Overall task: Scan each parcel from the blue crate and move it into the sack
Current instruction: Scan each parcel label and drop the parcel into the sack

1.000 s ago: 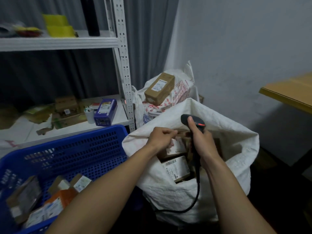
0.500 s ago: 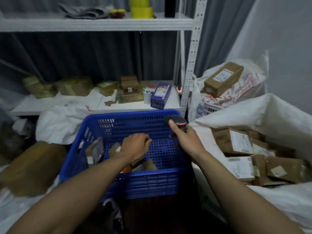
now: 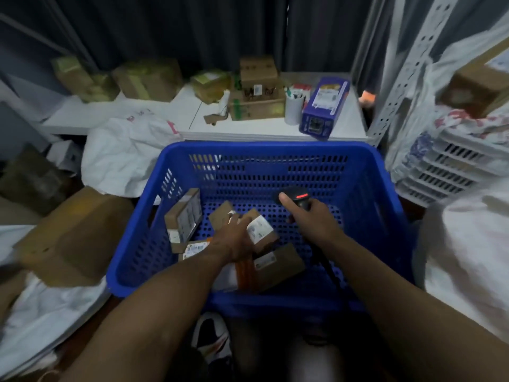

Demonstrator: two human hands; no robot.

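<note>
The blue crate (image 3: 371,202) holds several labelled parcels. The left hand (image 3: 234,242) rests on one small parcel (image 3: 260,232); blur hides whether its fingers grip. The right hand (image 3: 311,219) clasps the scanner (image 3: 297,198) inside the crate. The sack (image 3: 468,244) stands just right of the crate, a cardboard box (image 3: 74,235) left of it, and a purple box (image 3: 325,106) on the shelf (image 3: 261,128) behind.

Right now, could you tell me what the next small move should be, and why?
Probably grip the labelled parcel under the left hand and lift it toward the scanner in the right hand: the left hand touches it in the crate.
</note>
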